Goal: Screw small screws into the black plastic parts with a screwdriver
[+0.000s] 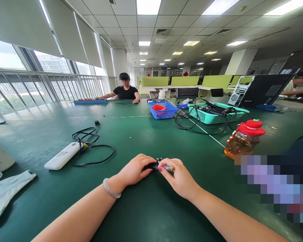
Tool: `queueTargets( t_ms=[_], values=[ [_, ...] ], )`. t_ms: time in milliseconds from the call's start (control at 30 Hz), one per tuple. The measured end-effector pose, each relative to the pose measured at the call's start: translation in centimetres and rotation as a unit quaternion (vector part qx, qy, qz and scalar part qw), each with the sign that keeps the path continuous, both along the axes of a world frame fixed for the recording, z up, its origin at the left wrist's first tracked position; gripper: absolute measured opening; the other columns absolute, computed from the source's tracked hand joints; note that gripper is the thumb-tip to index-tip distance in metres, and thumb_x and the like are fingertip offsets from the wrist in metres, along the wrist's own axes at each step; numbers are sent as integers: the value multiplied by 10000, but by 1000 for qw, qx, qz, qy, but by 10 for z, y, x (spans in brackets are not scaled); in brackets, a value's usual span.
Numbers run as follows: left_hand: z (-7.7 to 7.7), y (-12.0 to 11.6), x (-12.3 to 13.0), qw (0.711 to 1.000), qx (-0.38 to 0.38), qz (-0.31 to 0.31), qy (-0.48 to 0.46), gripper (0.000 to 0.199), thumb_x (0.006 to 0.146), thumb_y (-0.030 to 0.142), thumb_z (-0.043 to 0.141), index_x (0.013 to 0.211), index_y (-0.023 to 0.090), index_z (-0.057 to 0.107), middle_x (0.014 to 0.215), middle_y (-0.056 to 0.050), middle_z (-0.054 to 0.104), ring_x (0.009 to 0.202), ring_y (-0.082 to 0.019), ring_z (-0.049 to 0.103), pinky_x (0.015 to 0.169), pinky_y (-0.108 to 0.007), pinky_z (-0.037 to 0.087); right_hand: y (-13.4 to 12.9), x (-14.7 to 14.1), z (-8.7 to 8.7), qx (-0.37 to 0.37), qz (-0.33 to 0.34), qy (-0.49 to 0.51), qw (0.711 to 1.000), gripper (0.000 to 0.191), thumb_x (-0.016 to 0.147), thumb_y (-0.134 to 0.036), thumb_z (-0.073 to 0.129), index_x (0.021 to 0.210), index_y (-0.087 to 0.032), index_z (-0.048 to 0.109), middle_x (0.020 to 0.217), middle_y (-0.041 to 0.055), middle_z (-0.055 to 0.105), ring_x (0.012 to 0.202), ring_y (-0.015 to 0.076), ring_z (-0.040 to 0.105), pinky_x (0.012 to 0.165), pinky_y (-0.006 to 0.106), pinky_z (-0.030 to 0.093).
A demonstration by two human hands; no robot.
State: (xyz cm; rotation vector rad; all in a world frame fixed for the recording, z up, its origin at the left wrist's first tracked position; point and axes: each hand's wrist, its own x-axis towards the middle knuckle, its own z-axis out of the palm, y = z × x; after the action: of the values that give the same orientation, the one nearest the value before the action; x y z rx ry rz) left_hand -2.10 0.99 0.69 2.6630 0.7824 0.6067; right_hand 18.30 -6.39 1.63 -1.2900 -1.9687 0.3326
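Note:
Near the table's front, my left hand is closed on a small black part held down against the green tabletop. Small metallic points show at the part's far side; its exact kind is too small to tell. My right hand pinches a slim tool with a clear handle and a gold-coloured end. The tool lies nearly level, its gold end to the right and its other end reaching toward the black part. My fingers hide that end, so I cannot tell whether the two touch.
A white power bank with a looped black cable lies to the left. At right stands a red-lidded bottle. Farther back are a blue basket and a teal basket trailing cables. A person sits across the table.

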Motion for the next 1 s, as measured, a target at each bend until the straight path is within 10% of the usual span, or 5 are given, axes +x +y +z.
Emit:
queueTargets(
  t_ms=[733,900,1000],
  values=[
    [-20,14,-4,972,50,228,-37,460,873,108,410,1291,237,549,1218,-93,561,1101,-231,530,1014,-427,436,-3,1,-2,141,88,-68,984,129,887,-174,540,997,-241,553,950,17,693,882,173,641,986,430,361],
    [-22,17,-7,953,33,295,52,442,871,124,410,1253,218,613,1230,-127,586,1085,-273,537,980,-451,420,-5,7,6,259,-20,-75,963,192,872,-145,513,1030,-246,554,954,32,691,875,191,639,1012,469,307],
    [-21,15,-7,953,36,289,79,442,861,133,415,1223,249,640,1216,-108,620,1082,-282,533,965,-468,409,-13,8,8,328,23,-112,938,255,822,-156,548,1034,-295,581,983,1,693,911,196,644,1044,480,265]
  ],
)
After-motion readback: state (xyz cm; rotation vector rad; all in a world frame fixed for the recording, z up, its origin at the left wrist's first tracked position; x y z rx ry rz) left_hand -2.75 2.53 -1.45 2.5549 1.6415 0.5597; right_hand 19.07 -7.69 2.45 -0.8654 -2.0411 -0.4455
